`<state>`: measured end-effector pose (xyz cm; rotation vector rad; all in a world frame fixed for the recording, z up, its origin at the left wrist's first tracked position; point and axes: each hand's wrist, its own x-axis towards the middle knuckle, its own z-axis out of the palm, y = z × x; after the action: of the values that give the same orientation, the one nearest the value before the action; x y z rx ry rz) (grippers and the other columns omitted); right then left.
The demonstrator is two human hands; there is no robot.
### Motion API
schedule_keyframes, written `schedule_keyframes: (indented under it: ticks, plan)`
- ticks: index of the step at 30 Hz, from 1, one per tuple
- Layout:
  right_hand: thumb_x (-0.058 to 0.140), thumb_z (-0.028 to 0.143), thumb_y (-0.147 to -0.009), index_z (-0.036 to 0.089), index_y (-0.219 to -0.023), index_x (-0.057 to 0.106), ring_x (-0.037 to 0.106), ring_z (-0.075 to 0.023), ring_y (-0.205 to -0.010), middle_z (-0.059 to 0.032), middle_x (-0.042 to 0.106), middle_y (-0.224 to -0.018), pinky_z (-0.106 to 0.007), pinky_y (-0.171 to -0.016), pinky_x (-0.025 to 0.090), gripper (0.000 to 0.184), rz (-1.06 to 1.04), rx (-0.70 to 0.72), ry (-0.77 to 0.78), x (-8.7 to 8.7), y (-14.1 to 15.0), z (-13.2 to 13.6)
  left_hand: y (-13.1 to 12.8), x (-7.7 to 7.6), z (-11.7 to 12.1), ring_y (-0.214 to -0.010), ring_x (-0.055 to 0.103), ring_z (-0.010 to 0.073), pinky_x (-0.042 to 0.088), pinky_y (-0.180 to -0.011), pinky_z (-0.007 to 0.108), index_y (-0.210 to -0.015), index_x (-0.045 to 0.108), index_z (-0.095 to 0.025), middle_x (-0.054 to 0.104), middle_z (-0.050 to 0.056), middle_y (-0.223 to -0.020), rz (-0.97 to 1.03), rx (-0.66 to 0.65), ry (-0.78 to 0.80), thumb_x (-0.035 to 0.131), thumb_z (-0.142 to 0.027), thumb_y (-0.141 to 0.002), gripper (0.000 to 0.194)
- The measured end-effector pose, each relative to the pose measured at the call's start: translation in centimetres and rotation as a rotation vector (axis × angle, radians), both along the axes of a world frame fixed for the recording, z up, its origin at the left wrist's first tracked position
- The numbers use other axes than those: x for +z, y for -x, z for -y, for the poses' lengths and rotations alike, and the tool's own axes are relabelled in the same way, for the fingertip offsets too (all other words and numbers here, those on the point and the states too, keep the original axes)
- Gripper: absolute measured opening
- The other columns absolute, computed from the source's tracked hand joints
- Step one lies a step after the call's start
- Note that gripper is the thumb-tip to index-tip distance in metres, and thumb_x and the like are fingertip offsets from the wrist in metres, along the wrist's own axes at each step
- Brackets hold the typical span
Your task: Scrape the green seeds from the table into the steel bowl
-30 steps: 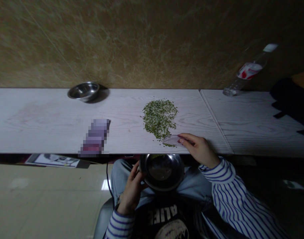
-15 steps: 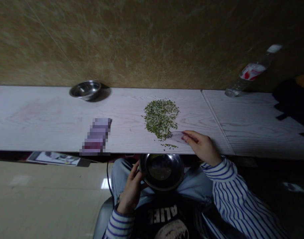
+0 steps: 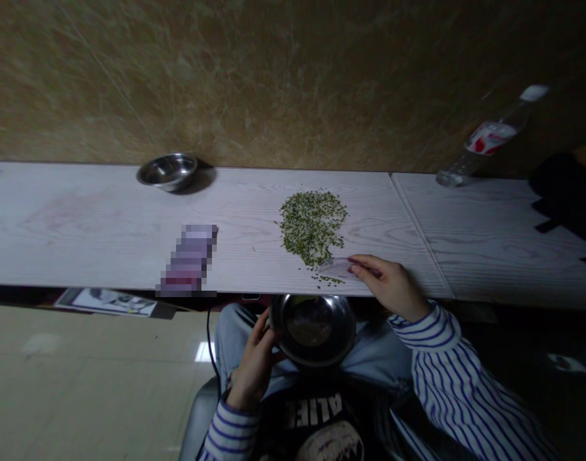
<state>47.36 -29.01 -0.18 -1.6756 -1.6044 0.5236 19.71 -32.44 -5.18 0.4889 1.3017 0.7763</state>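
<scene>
A loose layer of small green beans (image 3: 309, 224) is spread on the white wood-grain table, with a few strays close to its front edge. My right hand (image 3: 393, 285) pinches a thin, clear plastic piece with a curved edge (image 3: 335, 266), its far end touching the near side of the beans. Just below the table edge, over my lap, a steel bowl (image 3: 314, 330) is tilted slightly. My left hand (image 3: 257, 362) grips that bowl by its left side, fingers on the rim and partly under it. What lies inside the bowl is too dark to make out.
A second steel bowl (image 3: 168, 173) stands by the wall at the back left. A blurred-out phone-like object (image 3: 187, 259) lies near the front edge. On the right are a clear bottle (image 3: 489, 137) with a white cap and a black item (image 3: 569, 195). A cable (image 3: 209, 339) hangs below the table.
My right hand has drawn the plastic piece slightly toward the table's front edge and left. The left hand and its bowl keep their place; the view has shifted a little.
</scene>
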Motion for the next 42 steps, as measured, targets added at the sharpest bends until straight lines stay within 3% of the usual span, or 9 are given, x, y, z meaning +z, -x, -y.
schedule_keyframes:
  ticks: [7,16,24,42]
  plan:
    - [0.058,0.035,-0.089,0.022,-0.108,0.076,0.074,-0.0229,-0.088,-0.0059,0.079,-0.1,-0.034,-0.08,0.06,0.029,-0.002,-0.003,0.003,-0.2,0.3,-0.2,0.0,-0.1,0.0,-0.098,0.06,0.0221,0.05,-0.065,0.028,-0.141,0.049,-0.023,0.067,0.008,-0.116,0.003,-0.009,-0.005,0.069,-0.033,-0.072,0.072]
    - [0.058,0.034,-0.089,0.019,-0.11,0.075,0.073,-0.0238,-0.097,-0.0081,0.077,-0.107,-0.037,-0.09,0.057,0.031,-0.029,-0.054,-0.02,-0.7,-0.2,-0.7,0.2,-0.3,0.0,-0.103,0.059,0.0227,0.052,-0.067,0.029,-0.141,0.048,-0.025,0.066,0.008,-0.119,0.022,-0.02,-0.013,0.068,-0.032,-0.073,0.071]
    - [0.059,0.032,-0.089,0.021,-0.109,0.075,0.074,-0.0227,-0.094,-0.007,0.078,-0.104,-0.035,-0.087,0.059,0.028,-0.046,-0.001,-0.028,-0.7,0.6,-1.0,0.3,-0.3,0.0,-0.093,0.061,0.0199,0.049,-0.063,0.026,-0.141,0.051,-0.024,0.068,0.006,-0.109,0.012,0.001,-0.016,0.07,-0.034,-0.073,0.07]
    - [0.059,0.028,-0.089,0.021,-0.109,0.075,0.074,-0.0217,-0.094,-0.0062,0.078,-0.103,-0.034,-0.088,0.059,0.027,-0.028,0.046,-0.025,-0.2,1.9,-1.9,1.0,-0.2,-0.1,-0.094,0.062,0.0202,0.049,-0.061,0.024,-0.141,0.052,-0.025,0.069,0.008,-0.116,0.028,0.046,-0.031,0.069,-0.029,-0.071,0.072]
